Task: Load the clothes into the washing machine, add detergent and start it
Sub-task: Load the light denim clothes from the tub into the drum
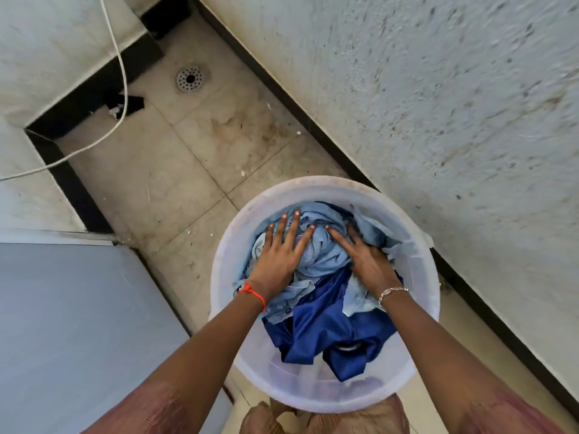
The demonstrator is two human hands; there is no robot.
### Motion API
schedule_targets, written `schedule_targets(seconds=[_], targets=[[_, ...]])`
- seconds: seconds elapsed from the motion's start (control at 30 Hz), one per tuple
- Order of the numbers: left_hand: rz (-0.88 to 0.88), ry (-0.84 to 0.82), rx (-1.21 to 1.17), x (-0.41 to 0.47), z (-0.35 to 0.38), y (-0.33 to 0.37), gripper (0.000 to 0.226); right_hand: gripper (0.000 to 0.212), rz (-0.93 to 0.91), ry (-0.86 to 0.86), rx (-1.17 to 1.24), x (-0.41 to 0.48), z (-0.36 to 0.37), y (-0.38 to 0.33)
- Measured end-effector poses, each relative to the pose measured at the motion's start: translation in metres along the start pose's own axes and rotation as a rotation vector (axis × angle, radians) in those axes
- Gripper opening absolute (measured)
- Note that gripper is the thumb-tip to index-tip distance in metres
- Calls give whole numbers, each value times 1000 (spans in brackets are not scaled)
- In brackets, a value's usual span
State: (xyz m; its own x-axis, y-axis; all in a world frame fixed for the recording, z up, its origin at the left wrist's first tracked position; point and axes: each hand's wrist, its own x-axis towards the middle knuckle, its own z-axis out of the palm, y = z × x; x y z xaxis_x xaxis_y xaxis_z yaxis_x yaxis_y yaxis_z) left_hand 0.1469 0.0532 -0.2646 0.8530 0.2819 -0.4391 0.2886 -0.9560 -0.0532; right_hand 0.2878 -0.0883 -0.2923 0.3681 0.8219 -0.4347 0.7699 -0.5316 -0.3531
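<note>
**Blue clothes (322, 308) not yet loaded**

They fill the translucent bucket (228, 245) on the floor (194, 158). The left hand (279, 255) presses flat, fingers straight and spread, likely to gather the pile. The right hand (368, 261) buries its fingertips in folds (whether they grip, I cannot tell).

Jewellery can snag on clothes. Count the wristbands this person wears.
2: a red thread on the left wrist, a silver chain bracelet on the right wrist. The sleeves may hide others higher up.
</note>
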Motion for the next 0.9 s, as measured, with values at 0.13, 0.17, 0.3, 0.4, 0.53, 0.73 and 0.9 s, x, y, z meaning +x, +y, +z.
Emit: schedule_targets(seconds=[0.13,0.17,0.3,0.4,0.53,0.73,0.9], targets=[[21,62,-94,-5,-14,-3,88,97,17,27,-102,-11,-12,-13],[28,0,-101,-9,-23,-4,83,100,15,43,-95,-17,-15,-17],[27,-71,-110,-38,-68,-8,77,112,-9,140,-132,-45,-44,-31],[52,46,-121,-66,-98,-6,92,110,-38,180,-146,-73,-76,-44],[84,63,-92,-105,-158,-9,97,107,-16,160,-126,-118,-129,-71],[38,161,-176,-162,-253,-18,99,103,-36,261,-62,-166,-230,-119],[-20,305,-336,-214,-336,-30,90,104,-85,364,-95,-202,-314,-158]])
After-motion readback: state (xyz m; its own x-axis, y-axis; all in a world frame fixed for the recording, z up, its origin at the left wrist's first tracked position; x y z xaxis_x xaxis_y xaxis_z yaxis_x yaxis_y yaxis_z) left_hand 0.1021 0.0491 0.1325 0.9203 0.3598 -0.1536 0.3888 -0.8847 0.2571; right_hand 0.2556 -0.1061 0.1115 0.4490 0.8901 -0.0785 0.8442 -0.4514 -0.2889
